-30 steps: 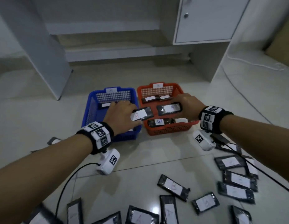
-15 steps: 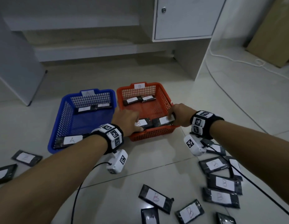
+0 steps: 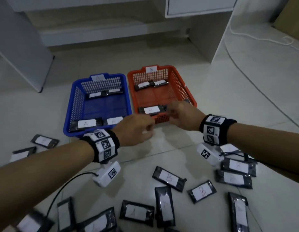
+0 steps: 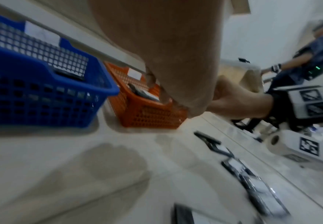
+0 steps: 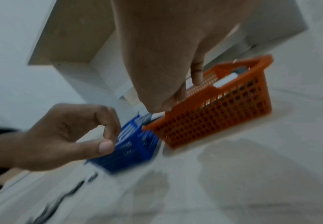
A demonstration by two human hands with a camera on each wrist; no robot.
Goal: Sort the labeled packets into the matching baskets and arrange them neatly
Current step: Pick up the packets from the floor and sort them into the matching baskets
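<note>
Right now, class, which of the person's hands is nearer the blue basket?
Left. The left hand hovers just off the blue basket's near right corner; the right hand is over the orange basket's near edge.

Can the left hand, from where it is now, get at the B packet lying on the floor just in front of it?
Probably yes. The left hand holds nothing, and the B packet lies flat on bare floor nearer the person, label up, nothing on top of it.

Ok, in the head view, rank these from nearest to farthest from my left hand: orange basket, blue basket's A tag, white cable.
1. orange basket, just beyond the left hand.
2. blue basket's A tag, far rim, left.
3. white cable, far right.
</note>
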